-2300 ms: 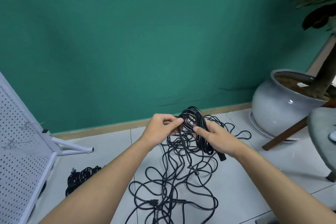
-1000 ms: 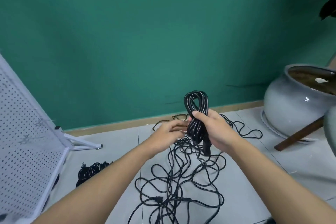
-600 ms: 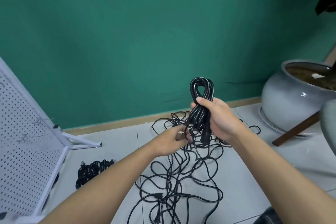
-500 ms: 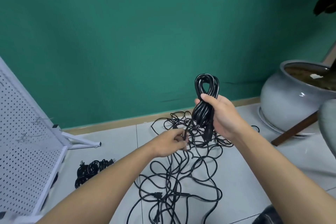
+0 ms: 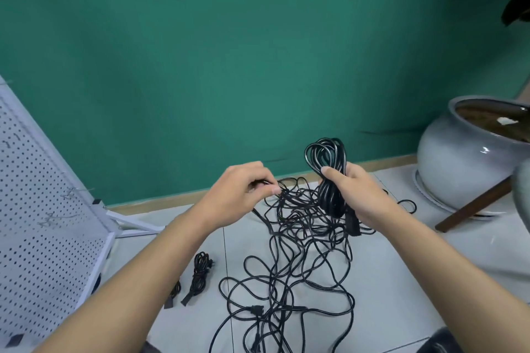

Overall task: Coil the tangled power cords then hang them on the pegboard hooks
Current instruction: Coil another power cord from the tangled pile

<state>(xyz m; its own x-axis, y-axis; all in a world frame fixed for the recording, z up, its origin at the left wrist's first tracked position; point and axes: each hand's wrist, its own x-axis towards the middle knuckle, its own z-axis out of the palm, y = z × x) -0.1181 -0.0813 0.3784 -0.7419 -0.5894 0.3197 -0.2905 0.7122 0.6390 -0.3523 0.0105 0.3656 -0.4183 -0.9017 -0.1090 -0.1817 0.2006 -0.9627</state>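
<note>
Right hand (image 5: pixel 362 195): the fingers are curled fully round the waist of the coiled cord (image 5: pixel 325 163). The thumb (image 5: pixel 331 174) lies across the front of the strands and presses them into the palm.

Left hand (image 5: pixel 236 199): the fingers are bent inward, with thumb and fingertips (image 5: pixel 274 190) closed in a pinch on a single strand (image 5: pixel 269 182). This strand runs from the pinch to the right into the tangled cords (image 5: pixel 292 264). The back of the hand faces the camera, so the contact inside the palm is hidden.

Coiled cord: it is held clear of the floor (image 5: pixel 401 281), above the far end of the tangle and in front of the green wall (image 5: pixel 258 51). Its long axis stands nearly upright, leaning slightly left at the top. The looped end points up past the thumb. The lower end points down, where a black plug (image 5: pixel 353 226) hangs just below the heel of the hand.

Tangled cords: a loose black heap lying on the floor between the two forearms, spreading toward the camera.

Surroundings: a white pegboard (image 5: pixel 37 238) leans at the left and carries wire hooks (image 5: pixel 73 193). A small bundled cord (image 5: pixel 200 271) lies on the floor near its base. A grey plant pot (image 5: pixel 459 160) stands at the right.
</note>
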